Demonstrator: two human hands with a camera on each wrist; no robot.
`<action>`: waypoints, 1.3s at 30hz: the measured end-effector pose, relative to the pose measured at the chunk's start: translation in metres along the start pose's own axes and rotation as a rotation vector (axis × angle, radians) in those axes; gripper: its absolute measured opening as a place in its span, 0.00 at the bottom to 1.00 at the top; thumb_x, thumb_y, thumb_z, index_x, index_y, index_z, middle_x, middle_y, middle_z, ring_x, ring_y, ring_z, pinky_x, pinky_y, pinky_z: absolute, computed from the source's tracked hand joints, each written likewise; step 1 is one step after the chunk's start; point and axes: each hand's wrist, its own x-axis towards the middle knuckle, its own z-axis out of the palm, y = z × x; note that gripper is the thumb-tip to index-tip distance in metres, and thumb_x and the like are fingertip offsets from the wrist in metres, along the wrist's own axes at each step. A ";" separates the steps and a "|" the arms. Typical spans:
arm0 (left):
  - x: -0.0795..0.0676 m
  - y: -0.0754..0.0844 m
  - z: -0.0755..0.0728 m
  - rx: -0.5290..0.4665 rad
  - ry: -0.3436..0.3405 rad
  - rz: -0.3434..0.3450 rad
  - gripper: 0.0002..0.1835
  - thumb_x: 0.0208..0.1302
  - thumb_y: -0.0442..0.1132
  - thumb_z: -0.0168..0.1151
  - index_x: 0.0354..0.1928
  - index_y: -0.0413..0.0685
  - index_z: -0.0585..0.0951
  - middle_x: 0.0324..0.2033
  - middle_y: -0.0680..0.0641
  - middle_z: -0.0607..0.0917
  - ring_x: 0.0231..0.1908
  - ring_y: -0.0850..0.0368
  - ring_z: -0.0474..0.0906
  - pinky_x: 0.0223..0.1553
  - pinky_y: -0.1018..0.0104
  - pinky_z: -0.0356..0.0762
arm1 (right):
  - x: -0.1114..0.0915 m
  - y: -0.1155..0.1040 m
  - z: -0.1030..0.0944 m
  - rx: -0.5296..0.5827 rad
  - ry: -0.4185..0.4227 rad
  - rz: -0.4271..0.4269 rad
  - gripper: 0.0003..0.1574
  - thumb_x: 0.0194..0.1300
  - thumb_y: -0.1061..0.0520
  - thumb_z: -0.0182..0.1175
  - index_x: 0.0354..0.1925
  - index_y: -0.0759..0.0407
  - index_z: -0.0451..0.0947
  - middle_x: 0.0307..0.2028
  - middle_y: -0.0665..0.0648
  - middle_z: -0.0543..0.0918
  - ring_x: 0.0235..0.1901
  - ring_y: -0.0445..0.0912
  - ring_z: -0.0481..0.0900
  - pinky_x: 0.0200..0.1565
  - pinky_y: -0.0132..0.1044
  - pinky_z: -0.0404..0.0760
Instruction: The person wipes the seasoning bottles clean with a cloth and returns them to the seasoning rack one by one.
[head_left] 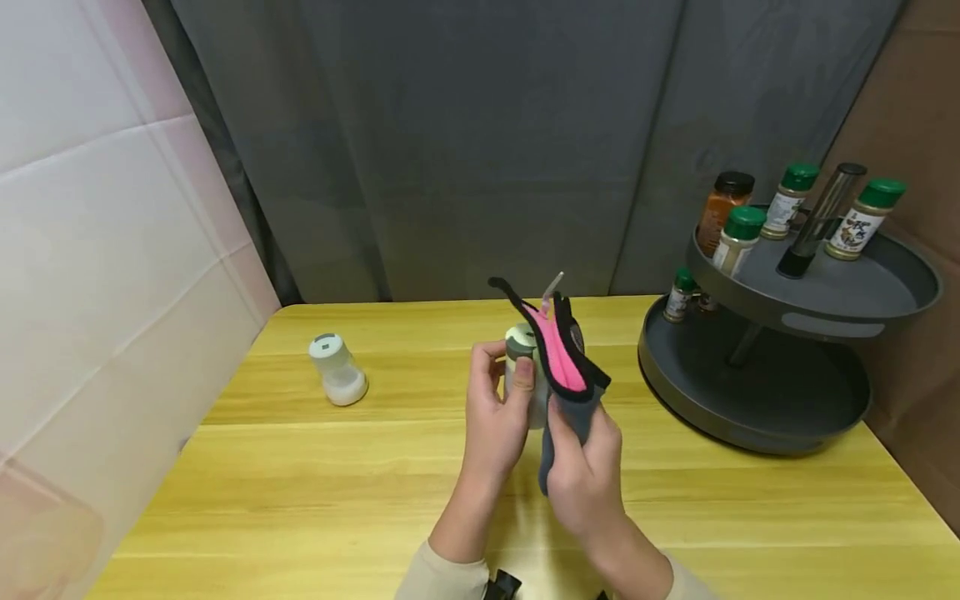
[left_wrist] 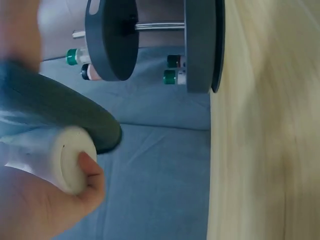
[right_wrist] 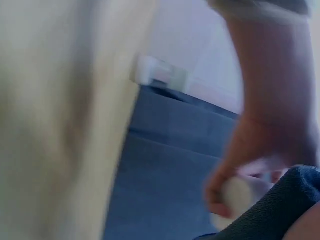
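Note:
My left hand [head_left: 493,417] grips an upright bottle [head_left: 521,340] with a pale lid, thumb across its near side. In the left wrist view its round cream-coloured base [left_wrist: 72,157] shows with fingers curled at it. My right hand [head_left: 588,475] holds a grey fabric sleeve [head_left: 577,410] with black trim. The sleeve's mouth gapes, showing a bright pink lining [head_left: 557,354], and sits right against the bottle, covering part of it. A thin translucent tube [head_left: 553,283] pokes up beyond the sleeve's far edge.
On the left of the wooden table [head_left: 337,483] stands a white-topped clear container [head_left: 339,371] with white contents. To the right is a two-tier dark turntable [head_left: 750,417] bearing several spice jars [head_left: 862,221] and a tall slim grinder-like cylinder [head_left: 821,221]. A grey curtain [head_left: 450,150] hangs behind.

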 end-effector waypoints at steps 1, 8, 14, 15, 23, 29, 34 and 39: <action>0.001 0.000 0.000 -0.004 0.006 0.007 0.16 0.79 0.44 0.62 0.58 0.41 0.75 0.57 0.42 0.79 0.54 0.52 0.76 0.60 0.51 0.75 | -0.001 0.003 0.001 -0.004 -0.002 0.004 0.21 0.81 0.63 0.51 0.65 0.71 0.77 0.38 0.60 0.78 0.38 0.43 0.73 0.46 0.30 0.75; 0.001 -0.004 -0.002 0.032 0.008 0.010 0.16 0.78 0.45 0.63 0.58 0.43 0.75 0.57 0.42 0.80 0.53 0.52 0.77 0.55 0.51 0.79 | 0.023 0.004 -0.007 0.056 -0.128 0.382 0.29 0.86 0.44 0.45 0.70 0.61 0.74 0.58 0.64 0.83 0.53 0.46 0.81 0.56 0.32 0.78; -0.004 -0.012 0.000 0.052 -0.033 -0.032 0.17 0.78 0.47 0.63 0.57 0.44 0.76 0.55 0.43 0.80 0.51 0.54 0.77 0.52 0.56 0.79 | 0.021 0.000 -0.006 0.021 -0.046 0.192 0.23 0.85 0.51 0.48 0.65 0.64 0.77 0.44 0.63 0.81 0.42 0.47 0.78 0.47 0.32 0.77; -0.004 -0.012 0.000 0.037 -0.030 -0.031 0.17 0.78 0.47 0.63 0.57 0.43 0.76 0.55 0.43 0.80 0.52 0.54 0.77 0.55 0.55 0.78 | 0.018 0.002 -0.004 0.003 -0.034 0.154 0.22 0.84 0.53 0.49 0.64 0.65 0.77 0.41 0.64 0.80 0.40 0.48 0.77 0.45 0.32 0.76; 0.002 -0.011 -0.002 -0.026 0.015 -0.031 0.16 0.81 0.44 0.59 0.58 0.39 0.75 0.58 0.41 0.80 0.60 0.53 0.76 0.71 0.48 0.65 | 0.018 0.008 -0.009 -0.082 -0.102 0.316 0.28 0.86 0.47 0.48 0.70 0.62 0.75 0.59 0.65 0.84 0.56 0.50 0.80 0.58 0.33 0.76; -0.003 -0.013 0.002 -0.018 -0.013 -0.013 0.18 0.80 0.48 0.60 0.57 0.41 0.75 0.56 0.43 0.80 0.59 0.54 0.74 0.70 0.46 0.65 | 0.014 0.002 -0.007 -0.061 -0.049 0.124 0.22 0.83 0.55 0.51 0.64 0.66 0.78 0.46 0.66 0.85 0.45 0.51 0.80 0.49 0.33 0.77; -0.004 -0.010 -0.002 -0.021 0.033 0.019 0.18 0.80 0.47 0.61 0.58 0.41 0.75 0.56 0.43 0.80 0.59 0.53 0.75 0.70 0.44 0.66 | 0.011 0.005 -0.004 -0.075 -0.099 0.218 0.23 0.85 0.53 0.50 0.65 0.65 0.78 0.49 0.65 0.85 0.46 0.50 0.79 0.49 0.32 0.76; -0.006 -0.014 -0.004 0.030 -0.001 0.010 0.17 0.78 0.46 0.64 0.57 0.43 0.77 0.56 0.42 0.81 0.53 0.53 0.77 0.56 0.54 0.77 | 0.025 -0.002 -0.010 0.030 -0.142 0.381 0.28 0.87 0.45 0.45 0.69 0.62 0.74 0.53 0.64 0.83 0.49 0.48 0.81 0.51 0.33 0.78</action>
